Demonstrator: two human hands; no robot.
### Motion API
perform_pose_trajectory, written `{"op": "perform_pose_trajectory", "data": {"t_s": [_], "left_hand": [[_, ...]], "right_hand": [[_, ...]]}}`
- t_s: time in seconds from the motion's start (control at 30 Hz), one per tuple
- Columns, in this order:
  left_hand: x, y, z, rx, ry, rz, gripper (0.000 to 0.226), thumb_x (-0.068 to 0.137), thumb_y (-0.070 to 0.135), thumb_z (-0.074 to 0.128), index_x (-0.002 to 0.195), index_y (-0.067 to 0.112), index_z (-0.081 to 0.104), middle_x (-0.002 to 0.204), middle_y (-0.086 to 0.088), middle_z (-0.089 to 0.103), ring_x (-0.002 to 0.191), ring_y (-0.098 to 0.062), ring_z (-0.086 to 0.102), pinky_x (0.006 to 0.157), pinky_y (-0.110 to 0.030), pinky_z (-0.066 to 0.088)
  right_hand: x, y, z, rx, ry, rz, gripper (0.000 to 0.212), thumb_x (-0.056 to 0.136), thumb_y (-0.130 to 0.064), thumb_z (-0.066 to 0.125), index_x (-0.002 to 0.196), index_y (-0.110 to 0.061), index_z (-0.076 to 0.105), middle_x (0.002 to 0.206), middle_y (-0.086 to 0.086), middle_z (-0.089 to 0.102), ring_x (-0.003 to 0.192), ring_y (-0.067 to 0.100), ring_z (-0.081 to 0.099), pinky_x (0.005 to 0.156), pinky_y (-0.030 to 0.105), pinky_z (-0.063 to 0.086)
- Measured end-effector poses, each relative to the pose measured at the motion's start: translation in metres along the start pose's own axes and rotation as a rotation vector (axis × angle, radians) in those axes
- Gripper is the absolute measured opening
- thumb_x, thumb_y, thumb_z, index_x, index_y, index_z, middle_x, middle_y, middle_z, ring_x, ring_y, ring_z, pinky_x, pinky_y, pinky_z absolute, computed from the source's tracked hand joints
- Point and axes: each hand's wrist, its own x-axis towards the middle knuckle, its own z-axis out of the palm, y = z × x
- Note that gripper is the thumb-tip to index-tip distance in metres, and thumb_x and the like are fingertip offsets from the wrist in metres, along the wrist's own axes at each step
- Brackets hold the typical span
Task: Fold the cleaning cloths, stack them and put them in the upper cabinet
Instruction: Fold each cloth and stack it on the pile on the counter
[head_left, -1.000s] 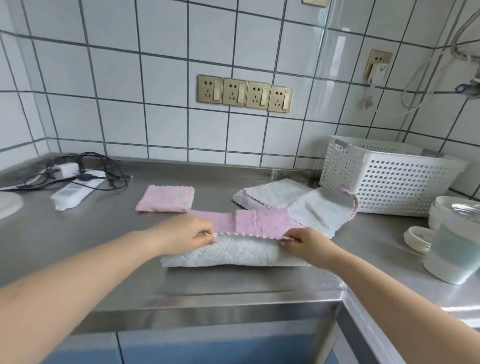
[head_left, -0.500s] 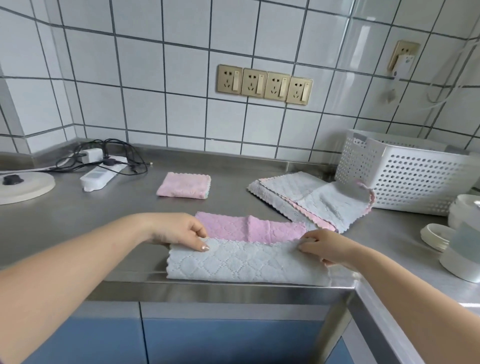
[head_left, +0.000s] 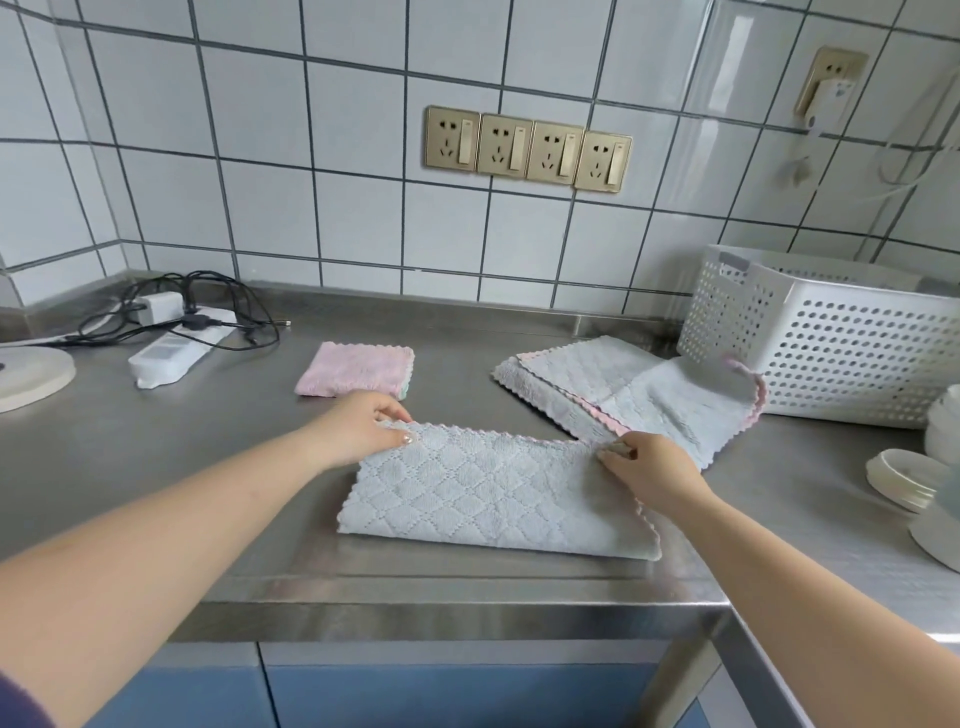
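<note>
A pale quilted cloth (head_left: 493, 493) lies folded in half on the steel bench (head_left: 156, 457), its fold towards the front edge and its scalloped far edge between the two hands. The left hand (head_left: 363, 434) pinches the far left corner, thumb on top; the right hand (head_left: 649, 470) has its grip closed on the far right corner, fingers curled round the edge. Beyond the left hand sits a small folded pink cloth (head_left: 356, 370), apart from it. A loose pile of unfolded cloths (head_left: 634, 397) lies just past the right hand, running up against the white perforated basket (head_left: 831, 338). The right fingertips are tucked under and hard to make out. Dishes at the far right are cut off by the frame.
</note>
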Motion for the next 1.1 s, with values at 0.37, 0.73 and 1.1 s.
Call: {"op": "perform_pose_trajectory", "data": {"t_s": [0.37, 0.73, 1.1], "left_hand": [[0.027, -0.017, 0.015, 0.245, 0.107, 0.006, 0.030, 0.081, 0.024, 0.069, 0.109, 0.017, 0.063, 0.120, -0.005, 0.059, 0.106, -0.021, 0.056, 0.091, -0.028, 0.042], [-0.018, 0.027, 0.088, 0.559, -0.146, 0.516, 0.046, 0.088, 0.024, 0.030, 0.125, 0.009, 0.053, 0.137, -0.008, 0.048, 0.130, -0.023, 0.040, 0.109, -0.034, 0.031], [-0.017, 0.004, 0.057, 0.709, -0.236, 0.161, 0.064, 0.094, 0.058, 0.020, 0.149, 0.028, 0.007, 0.159, 0.003, -0.003, 0.146, -0.014, -0.002, 0.118, -0.038, -0.002]], "right_hand": [[0.016, -0.005, 0.008, -0.123, 0.057, 0.029, 0.020, 0.091, -0.032, 0.050, 0.106, -0.021, 0.057, 0.097, 0.001, 0.065, 0.088, 0.024, 0.061, 0.067, 0.030, 0.047], [-0.031, -0.072, 0.076, -0.265, -0.121, -0.370, 0.057, 0.089, -0.031, 0.026, 0.145, -0.026, 0.029, 0.154, -0.008, 0.027, 0.143, 0.010, 0.019, 0.114, 0.043, 0.019], [-0.027, -0.034, 0.055, -0.434, -0.181, -0.244, 0.069, 0.089, -0.069, 0.017, 0.149, -0.034, 0.012, 0.159, -0.002, 0.008, 0.147, 0.016, 0.003, 0.117, 0.046, 0.007]]}}
